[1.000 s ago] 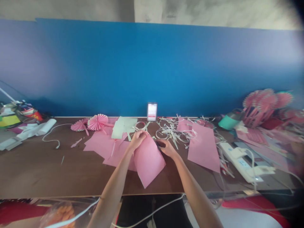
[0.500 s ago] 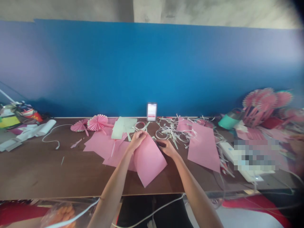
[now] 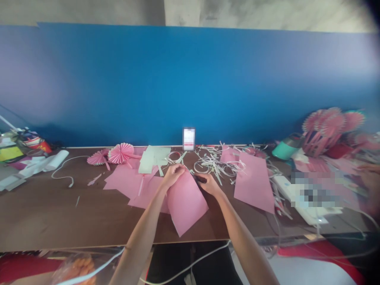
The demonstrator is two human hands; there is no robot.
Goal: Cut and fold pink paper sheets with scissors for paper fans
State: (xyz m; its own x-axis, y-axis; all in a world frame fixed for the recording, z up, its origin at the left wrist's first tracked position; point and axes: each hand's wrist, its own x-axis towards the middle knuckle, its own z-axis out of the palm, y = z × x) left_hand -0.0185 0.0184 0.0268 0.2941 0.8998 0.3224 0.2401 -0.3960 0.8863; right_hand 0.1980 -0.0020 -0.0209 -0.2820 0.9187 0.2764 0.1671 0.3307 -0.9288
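Observation:
A pink sheet of paper point(image 3: 187, 202) hangs tilted over the middle of the table, its lower corner towards me. My left hand point(image 3: 174, 174) is closed on the sheet's upper edge, fingers pinched together. At the sheet's right edge, my right hand point(image 3: 209, 184) is closed around a dark-handled tool point(image 3: 202, 179) that looks like scissors; its blades are too small and hidden to make out. More pink sheets point(image 3: 123, 182) lie under and left of my left forearm. White paper strips point(image 3: 218, 166) are heaped just beyond my right hand.
Pink paper fans point(image 3: 121, 153) and pale green sheets point(image 3: 152, 158) lie back left. A phone point(image 3: 189, 138) leans on the blue partition point(image 3: 190, 79). To the right are another pink sheet point(image 3: 255, 182), a teal container point(image 3: 286, 147), a white power strip point(image 3: 297, 202) and another person's hand point(image 3: 369, 168).
My hands keep nearly the same place and grip. The pink sheet's lower corner has shifted slightly down and left. The other person's hand at the right edge shows more.

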